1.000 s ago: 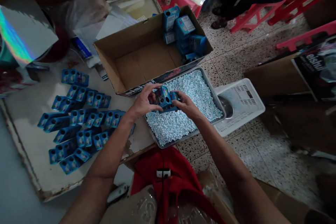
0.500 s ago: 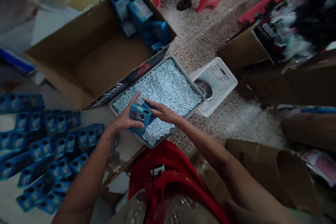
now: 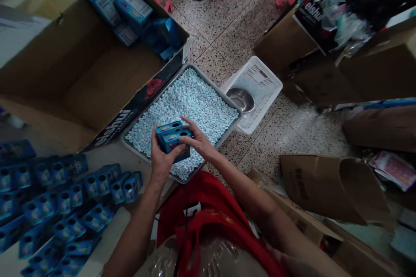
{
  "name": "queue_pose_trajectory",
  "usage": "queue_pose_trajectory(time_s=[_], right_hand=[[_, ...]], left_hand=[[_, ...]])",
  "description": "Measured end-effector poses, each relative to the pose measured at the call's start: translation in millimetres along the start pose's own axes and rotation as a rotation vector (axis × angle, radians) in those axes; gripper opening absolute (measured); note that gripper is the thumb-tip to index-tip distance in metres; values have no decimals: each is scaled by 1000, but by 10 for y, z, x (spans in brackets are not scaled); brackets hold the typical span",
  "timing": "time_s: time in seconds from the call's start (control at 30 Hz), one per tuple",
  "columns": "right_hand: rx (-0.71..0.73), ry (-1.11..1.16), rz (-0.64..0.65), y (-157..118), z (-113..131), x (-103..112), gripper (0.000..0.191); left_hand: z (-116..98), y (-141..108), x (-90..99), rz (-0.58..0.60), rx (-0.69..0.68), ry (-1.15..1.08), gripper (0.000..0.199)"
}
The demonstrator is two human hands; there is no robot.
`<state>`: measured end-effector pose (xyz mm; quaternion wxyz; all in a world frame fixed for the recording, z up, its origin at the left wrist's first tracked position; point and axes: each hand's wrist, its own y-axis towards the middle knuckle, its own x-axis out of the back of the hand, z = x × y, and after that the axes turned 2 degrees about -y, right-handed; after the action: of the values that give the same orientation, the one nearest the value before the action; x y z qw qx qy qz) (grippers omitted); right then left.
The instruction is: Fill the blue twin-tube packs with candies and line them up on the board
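Note:
Two small blue printed boxes (image 3: 175, 137), each with a dark round hole in its top, are held side by side above a grey tray (image 3: 212, 78). My left hand (image 3: 162, 156) wraps around them from the left, thumb across the near side. From the right, my right hand (image 3: 199, 140) grips the same pair with its fingers at the upper edges. Small pale blue and white pellets (image 3: 195, 95) fill the tray below. The boxes' undersides are hidden.
A large cardboard carton (image 3: 97, 73) with several blue boxes (image 3: 133, 6) stands at the upper left. Many blue boxes (image 3: 69, 199) stand in rows at lower left. A metal bowl (image 3: 242, 99) sits in a white basket (image 3: 260, 82) on the floor. Cartons (image 3: 325, 190) line the right.
The two boxes, apart at an angle before, are now together side by side. Both hands have closed in around them. The view has shifted slightly.

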<state>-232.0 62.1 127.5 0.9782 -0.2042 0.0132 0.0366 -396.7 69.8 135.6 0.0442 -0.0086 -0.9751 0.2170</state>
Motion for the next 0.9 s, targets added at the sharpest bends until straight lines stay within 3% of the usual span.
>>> queue_pose_trajectory(time_s=[0.07,0.23,0.33,0.57,0.63,0.7,0.77,0.8,0.9], right_hand=[[23,2,-32,-47,-35,36,79],[99,-28,-122,-114,-152,33,73],[107,-59,-141,-147,-246,-10,69],[82,-224,-36,-228,-445,-130,61],[157,-349,-11,-288,-514,-118,65],[282,-550,-72,-406,-623,-73,61],[419,-793,-148,-585,-782,-27,43],[484,-903,-129,-686,-878,-19,32],[661,-1103,198,-924,-1181,-103,22]], left_hand=[[19,-10,-28,40,38,-8,95],[105,14,21,53,39,89,101],[154,-46,52,86,66,96,91],[279,-408,146,97,221,-92,76],[326,-476,321,-2,255,-176,71],[369,-504,605,-200,253,-250,61],[407,-494,941,-365,236,-302,54],[428,-475,1099,-390,240,-317,54],[539,-382,1400,-313,296,-336,63]])
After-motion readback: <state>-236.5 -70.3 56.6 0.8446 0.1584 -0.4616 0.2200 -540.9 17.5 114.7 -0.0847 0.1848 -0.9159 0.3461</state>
